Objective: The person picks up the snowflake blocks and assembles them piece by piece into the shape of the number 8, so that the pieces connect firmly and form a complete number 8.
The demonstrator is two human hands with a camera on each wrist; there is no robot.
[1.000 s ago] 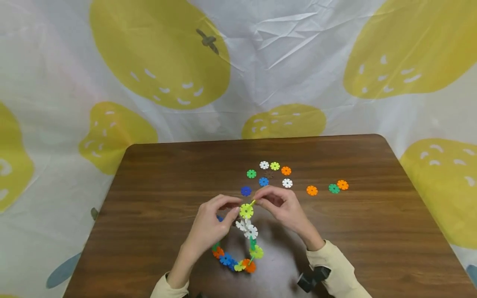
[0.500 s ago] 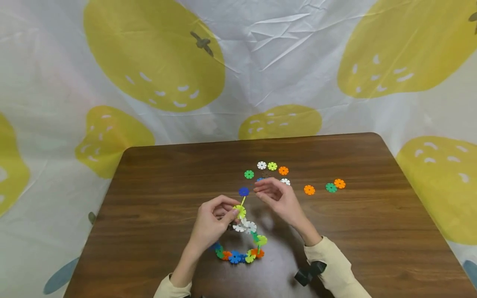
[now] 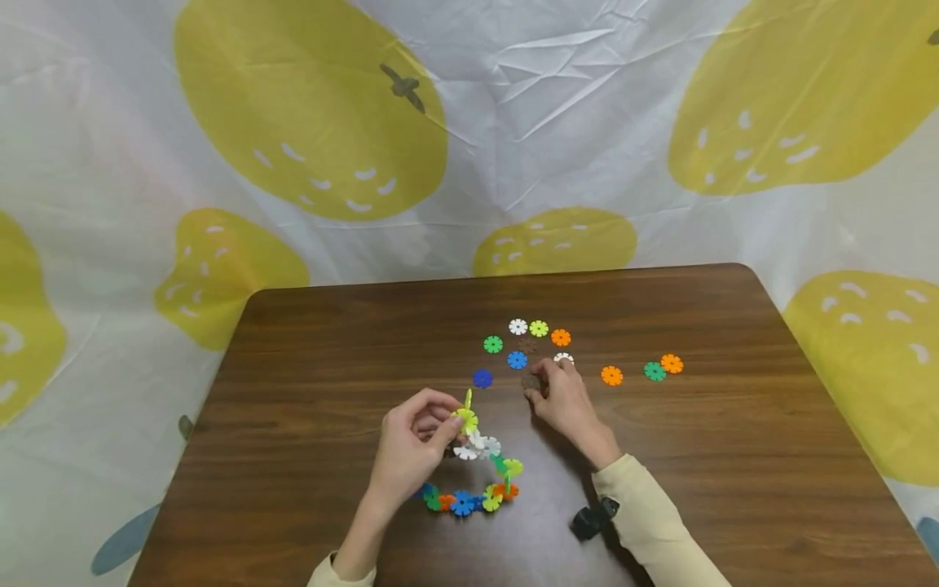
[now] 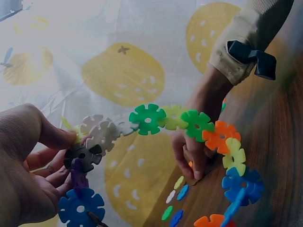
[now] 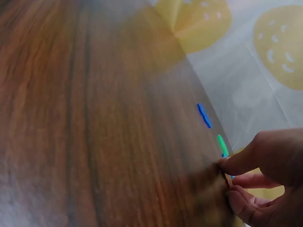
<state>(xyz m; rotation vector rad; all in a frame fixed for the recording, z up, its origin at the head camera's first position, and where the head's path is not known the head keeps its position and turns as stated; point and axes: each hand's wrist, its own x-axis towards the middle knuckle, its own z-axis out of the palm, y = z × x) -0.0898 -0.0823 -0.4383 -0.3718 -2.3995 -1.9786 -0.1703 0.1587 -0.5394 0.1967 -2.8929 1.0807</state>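
Observation:
My left hand (image 3: 411, 444) pinches one end of a looped chain of notched plastic discs (image 3: 462, 503) in blue, green, orange, yellow, white and dark colours. A yellow-green disc (image 3: 469, 399) stands up from the chain beside the thumb. In the left wrist view, the chain (image 4: 147, 119) curves out from the left hand (image 4: 28, 161). Farther right, my right hand (image 3: 572, 403) is down at the tabletop, thumb and fingertips at a brown notched disc (image 3: 531, 381), which they seem to pinch by its edge. In the right wrist view the right hand (image 5: 270, 175) mostly hides that disc.
Loose discs lie flat beyond the hands: dark blue (image 3: 482, 378), light blue (image 3: 517, 359), green (image 3: 493, 344), white (image 3: 517, 327), yellow-green (image 3: 539, 328) and orange (image 3: 561, 337). Another orange disc (image 3: 612, 376) lies to the right. The wooden table (image 3: 330, 342) ends at a patterned cloth (image 3: 411, 244).
My right hand let go of the yellow-green disc at the chain's end and moved down to the brown disc on the table. The left hand kept the chain, whose loop shifted slightly.

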